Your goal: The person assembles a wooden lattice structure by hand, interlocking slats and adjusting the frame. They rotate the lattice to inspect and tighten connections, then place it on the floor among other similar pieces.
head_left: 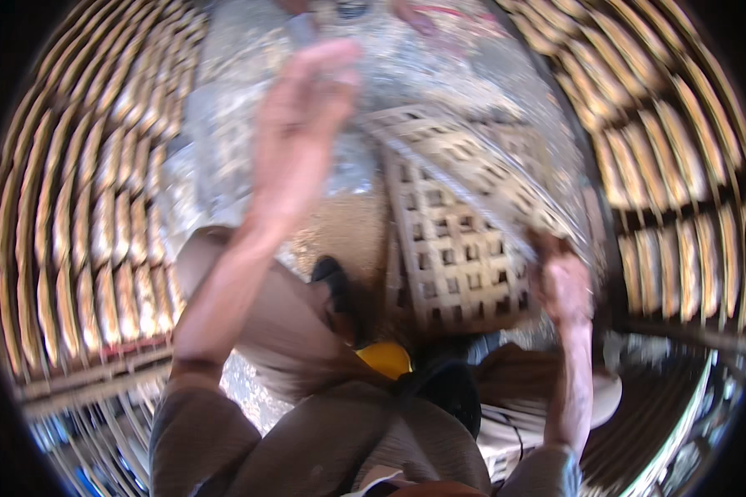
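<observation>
A beige plastic crate [452, 257] with rows of square holes stands in front of me, right of centre. Across its upper side runs a slanted perforated panel [497, 178] with a pale edge; whether it is a lid or the crate's own wall I cannot tell. My right hand [565, 286] is closed on the near right end of this panel. Up and to the left, my left hand [311, 95] is raised in the air, blurred by motion. Its fingers look stretched out, and I see nothing held in it.
Slatted racks [108, 232] rise on the left, with similar slatted racks [675, 182] on the right. Brown grainy litter [344, 224] covers the floor beside the crate. My dark shoe [333, 286] and a yellow object [385, 360] are close to me. Another person's limbs [414, 16] show at the far edge.
</observation>
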Tool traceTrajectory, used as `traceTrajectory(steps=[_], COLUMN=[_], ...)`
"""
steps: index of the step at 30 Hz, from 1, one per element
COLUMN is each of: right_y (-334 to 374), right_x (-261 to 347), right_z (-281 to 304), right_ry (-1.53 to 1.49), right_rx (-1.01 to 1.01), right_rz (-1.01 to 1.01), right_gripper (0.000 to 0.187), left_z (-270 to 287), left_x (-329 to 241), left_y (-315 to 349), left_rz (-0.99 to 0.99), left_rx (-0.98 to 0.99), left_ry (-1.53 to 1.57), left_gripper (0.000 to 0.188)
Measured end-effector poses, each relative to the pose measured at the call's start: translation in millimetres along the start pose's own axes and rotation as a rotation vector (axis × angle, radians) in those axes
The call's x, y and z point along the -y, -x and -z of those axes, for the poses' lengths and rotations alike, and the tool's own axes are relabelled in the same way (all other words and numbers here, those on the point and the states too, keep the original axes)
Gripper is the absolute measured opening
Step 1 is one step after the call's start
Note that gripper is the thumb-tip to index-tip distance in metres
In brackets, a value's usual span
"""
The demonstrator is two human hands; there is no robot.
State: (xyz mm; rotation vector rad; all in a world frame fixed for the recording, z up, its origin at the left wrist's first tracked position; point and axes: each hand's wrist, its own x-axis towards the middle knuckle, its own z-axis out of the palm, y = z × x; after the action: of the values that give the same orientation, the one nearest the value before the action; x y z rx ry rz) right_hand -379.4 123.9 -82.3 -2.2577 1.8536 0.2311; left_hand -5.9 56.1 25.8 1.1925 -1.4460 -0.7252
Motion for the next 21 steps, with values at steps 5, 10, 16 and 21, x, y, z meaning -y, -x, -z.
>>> traceTrajectory(steps=[5,10,16,21], right_y=[-15.4,2.7,14.4,3.2], right_x=[-37.6,-64.2,-70.4,-59.9], right_z=[21.0,68.2,75.8,76.0], right_ry=[0.056,-0.327,-0.863,-1.066], right_rx=[-0.646,-0.535,-0.787,-0.855], right_rz=[0.126,-0.283,-0.122,0.045], right_gripper=[0.017,0.029,0.033,0.032], left_z=[-17.2,-16.2,7.7,54.9], left_x=[-0.6,6.2,2.6,-11.6], left_y=[3.3,15.0,6.8,-11.8], left_rz=[0.082,-0.044,-0.01,0.026], left_rx=[0.376,0.536,0.468,0.316], left_ry=[-0.062,-0.236,-0.534,-0.69], left_gripper=[0.028,0.022,0.027,0.038])
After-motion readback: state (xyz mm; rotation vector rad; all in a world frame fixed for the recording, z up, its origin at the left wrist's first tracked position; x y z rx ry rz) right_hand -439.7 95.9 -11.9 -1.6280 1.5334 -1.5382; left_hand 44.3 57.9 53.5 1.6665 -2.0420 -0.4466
